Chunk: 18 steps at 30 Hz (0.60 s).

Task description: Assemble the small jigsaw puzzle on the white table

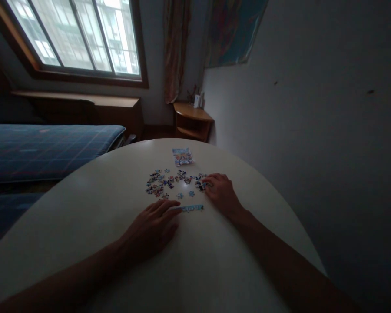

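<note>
While the left hand lay loosely open, its fingers over the left end of a narrow, pale-blue strip of joined puzzle pieces on the round white table, the right hand curled over a heap of small, multicoloured, knobbed puzzle pieces beyond the strip's right end! Gentle spreading looked wisest there, one piece drawn out at a time, left fingers steadying the strip. Those fingers partly hid its end, gloom blurred the printing, and whether the right fingertips gripped anything, you couldn't tell.
</note>
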{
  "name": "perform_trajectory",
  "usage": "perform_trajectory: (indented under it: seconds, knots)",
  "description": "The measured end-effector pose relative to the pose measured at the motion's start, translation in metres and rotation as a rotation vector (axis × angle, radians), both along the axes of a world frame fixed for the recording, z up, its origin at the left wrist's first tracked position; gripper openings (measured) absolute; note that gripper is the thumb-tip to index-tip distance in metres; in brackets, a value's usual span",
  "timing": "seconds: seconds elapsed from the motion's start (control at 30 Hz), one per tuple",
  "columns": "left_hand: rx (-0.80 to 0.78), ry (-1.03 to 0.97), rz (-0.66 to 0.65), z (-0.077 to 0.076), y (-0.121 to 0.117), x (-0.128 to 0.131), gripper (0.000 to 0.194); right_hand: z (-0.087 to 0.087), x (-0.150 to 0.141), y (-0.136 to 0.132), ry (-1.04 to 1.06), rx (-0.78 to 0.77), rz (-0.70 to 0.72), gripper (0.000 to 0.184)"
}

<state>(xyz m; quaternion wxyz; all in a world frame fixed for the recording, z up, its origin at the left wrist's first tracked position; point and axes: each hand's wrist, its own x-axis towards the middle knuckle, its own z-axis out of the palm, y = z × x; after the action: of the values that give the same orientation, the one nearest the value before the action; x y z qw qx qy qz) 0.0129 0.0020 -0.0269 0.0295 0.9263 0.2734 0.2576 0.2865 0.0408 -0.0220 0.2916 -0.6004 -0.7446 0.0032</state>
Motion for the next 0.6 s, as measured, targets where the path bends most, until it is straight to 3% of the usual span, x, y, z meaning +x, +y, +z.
perform_trajectory:
  seconds: [0.23,0.33,0.47,0.6]
  knots:
    - [-0.077,0.037,-0.055,0.0,0.0,-0.001,0.031,-0.003,0.005,-0.004,0.03,0.003,-0.009,0.019]
    - [-0.098,0.063,-0.053,0.001,0.0,-0.001,0.031,0.002,-0.006,-0.012,-0.006,-0.01,0.133,0.023]
    - [-0.095,0.044,-0.067,0.003,-0.002,0.0,0.029,0.008,-0.028,-0.026,-0.117,-0.079,0.43,0.037]
    - [-0.075,0.041,-0.074,0.004,-0.004,0.0,0.031,0.012,-0.04,-0.032,-0.16,-0.159,0.527,0.04]
